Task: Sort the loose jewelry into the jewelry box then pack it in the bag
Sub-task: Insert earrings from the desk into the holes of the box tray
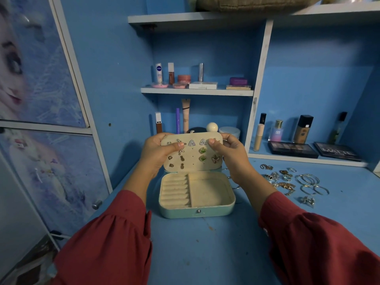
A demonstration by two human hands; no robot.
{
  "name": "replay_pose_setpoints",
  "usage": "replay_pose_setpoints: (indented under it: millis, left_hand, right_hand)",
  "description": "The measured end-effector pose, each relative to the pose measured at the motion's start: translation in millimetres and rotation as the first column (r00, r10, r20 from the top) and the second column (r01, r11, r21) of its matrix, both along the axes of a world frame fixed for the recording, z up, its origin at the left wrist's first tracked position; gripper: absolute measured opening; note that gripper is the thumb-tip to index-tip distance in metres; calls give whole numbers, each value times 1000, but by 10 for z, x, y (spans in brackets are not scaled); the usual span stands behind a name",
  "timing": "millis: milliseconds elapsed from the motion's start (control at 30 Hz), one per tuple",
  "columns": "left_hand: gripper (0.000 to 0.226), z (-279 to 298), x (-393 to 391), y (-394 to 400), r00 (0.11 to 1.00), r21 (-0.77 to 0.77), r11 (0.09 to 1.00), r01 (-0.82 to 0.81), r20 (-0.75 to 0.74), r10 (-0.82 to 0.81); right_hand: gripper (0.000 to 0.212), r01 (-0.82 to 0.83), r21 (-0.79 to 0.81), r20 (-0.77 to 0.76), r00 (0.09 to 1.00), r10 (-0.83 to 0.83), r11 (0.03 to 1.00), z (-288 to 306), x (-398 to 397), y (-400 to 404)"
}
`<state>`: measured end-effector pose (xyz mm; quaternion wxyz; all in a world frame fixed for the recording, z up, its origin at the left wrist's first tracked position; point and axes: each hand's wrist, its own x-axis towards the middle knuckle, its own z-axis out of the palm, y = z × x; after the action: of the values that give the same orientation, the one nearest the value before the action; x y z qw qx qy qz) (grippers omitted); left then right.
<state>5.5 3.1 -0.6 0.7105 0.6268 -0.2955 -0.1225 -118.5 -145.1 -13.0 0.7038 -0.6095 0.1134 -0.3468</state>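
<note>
- Jewelry box [197, 204] sits open on the blue desk [205, 254], in front of me, lid [192, 153] raised upright.
- My left hand [156, 153] grips the lid's left edge, thumb curled onto the cream panel beside a starfish earring [181, 147].
- My right hand [226, 153] grips the lid's right edge, thumb pressed near the top right studs.
- Earrings pinned in the lid panel: triangle studs [192, 143], green stones [202, 154], a butterfly [215, 159], pineapples [182, 162].
- Box tray: ring rolls on the left, open compartment on the right; I see nothing in either.
- Loose jewelry [292, 182] lies on the desk to the right of the box, well apart from it: rings, hoops, chains.
- Cosmetics on the shelves [197, 91] behind.
</note>
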Motion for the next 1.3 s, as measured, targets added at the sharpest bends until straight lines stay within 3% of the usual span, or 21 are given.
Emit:
replay_pose_setpoints:
  millis: [500, 867, 1300]
  left_hand:
    - [20, -13, 40, -44, 999, 23, 999, -31, 9, 31]
    - [29, -27, 27, 15, 997, 2, 998, 68, -21, -68]
    - [30, -39, 38, -4, 997, 11, 998, 61, -48, -61]
  right_hand:
    - [9, 10, -1, -19, 1000, -10, 1000, -16, 10, -11]
    - [13, 8, 2, -38, 999, -8, 1000, -22, -51, -25]
    - [7, 29, 41, -67, 997, -26, 999, 8, -64, -1]
